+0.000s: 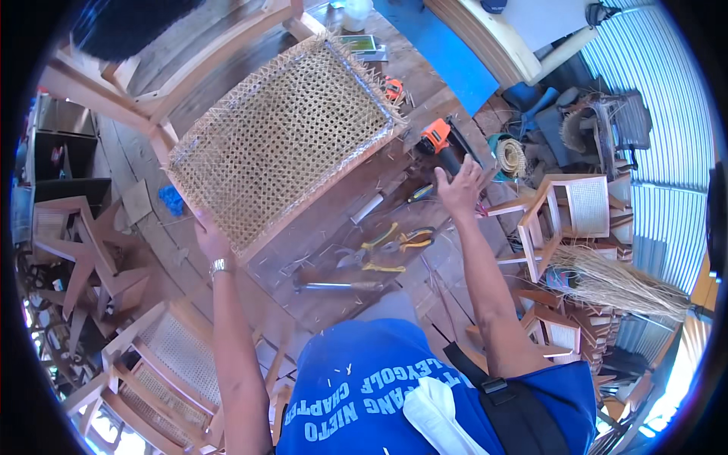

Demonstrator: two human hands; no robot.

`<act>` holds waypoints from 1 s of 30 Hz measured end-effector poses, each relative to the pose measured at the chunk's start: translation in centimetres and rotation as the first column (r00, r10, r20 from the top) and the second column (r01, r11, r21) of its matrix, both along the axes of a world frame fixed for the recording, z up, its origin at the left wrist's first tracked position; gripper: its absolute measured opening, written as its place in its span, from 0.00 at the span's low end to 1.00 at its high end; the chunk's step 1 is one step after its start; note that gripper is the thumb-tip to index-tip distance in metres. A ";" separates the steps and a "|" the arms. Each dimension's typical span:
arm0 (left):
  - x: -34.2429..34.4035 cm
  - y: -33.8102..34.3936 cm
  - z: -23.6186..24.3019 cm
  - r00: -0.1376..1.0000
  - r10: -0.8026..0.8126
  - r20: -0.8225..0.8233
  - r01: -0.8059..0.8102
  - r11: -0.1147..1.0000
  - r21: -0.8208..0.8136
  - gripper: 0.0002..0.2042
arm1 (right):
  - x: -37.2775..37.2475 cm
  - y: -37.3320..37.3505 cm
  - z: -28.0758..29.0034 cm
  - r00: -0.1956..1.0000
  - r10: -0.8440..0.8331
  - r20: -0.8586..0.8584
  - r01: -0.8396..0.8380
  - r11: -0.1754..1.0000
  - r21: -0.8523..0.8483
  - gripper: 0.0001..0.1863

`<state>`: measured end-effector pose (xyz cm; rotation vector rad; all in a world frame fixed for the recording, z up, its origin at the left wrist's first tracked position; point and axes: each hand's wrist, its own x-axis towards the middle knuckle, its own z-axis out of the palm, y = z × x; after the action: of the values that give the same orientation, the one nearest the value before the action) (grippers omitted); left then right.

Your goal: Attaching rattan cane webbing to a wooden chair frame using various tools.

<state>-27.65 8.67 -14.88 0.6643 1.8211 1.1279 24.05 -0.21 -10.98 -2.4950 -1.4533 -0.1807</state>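
Observation:
A wooden chair frame with a woven cane seat [280, 125] lies on the workbench, loose cane ends bristling along its far and right edges. My left hand [213, 238] holds the seat frame at its near left edge; the fingers are partly hidden there. My right hand [461, 191] has its fingers spread and nothing in its palm. Just beyond its fingertips lies an orange and black nail or staple gun [437, 137]. Yellow-handled pliers [412, 240] and a hammer [341, 287] rest on the bench between my arms, near a yellow and black screwdriver [419, 193].
An orange tape measure [393, 89] lies beside the seat's right edge. Cane scraps litter the wooden bench [280, 269]. Caned chairs stand at lower left [178, 353] and right [588, 208]. A bundle of cane strands [622, 280] and a cane coil [510, 158] are at the right.

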 end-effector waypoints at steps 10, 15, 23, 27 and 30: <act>3.8 0.7 3.3 0.807 -0.061 -0.588 -0.003 0.994 -0.108 0.29 | 7.6 0.5 -5.5 0.976 0.167 0.137 -0.142 0.973 -0.180 0.40; 2.2 -0.1 1.6 0.741 -0.089 -0.665 -0.017 0.988 -0.152 0.27 | 8.0 4.1 -2.7 0.947 0.180 -0.265 -0.274 0.884 -0.379 0.25; 3.8 0.5 3.7 0.818 -0.049 -0.573 -0.027 0.992 -0.124 0.27 | 9.4 7.8 10.2 0.900 0.127 -0.417 -0.251 0.934 -0.257 0.17; 3.4 0.5 3.3 0.844 -0.066 -0.533 -0.017 0.989 -0.148 0.29 | 2.3 11.3 19.3 0.810 0.183 -0.557 -0.356 0.909 -0.218 0.13; 3.1 0.6 2.8 0.891 -0.039 -0.451 -0.037 0.987 -0.158 0.32 | -4.7 15.0 22.8 0.696 0.415 -0.586 -0.616 0.765 -0.190 0.14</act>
<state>-24.57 9.22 -12.13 0.8858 2.2785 0.8530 19.35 14.80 11.83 -1.9773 -1.9895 0.8887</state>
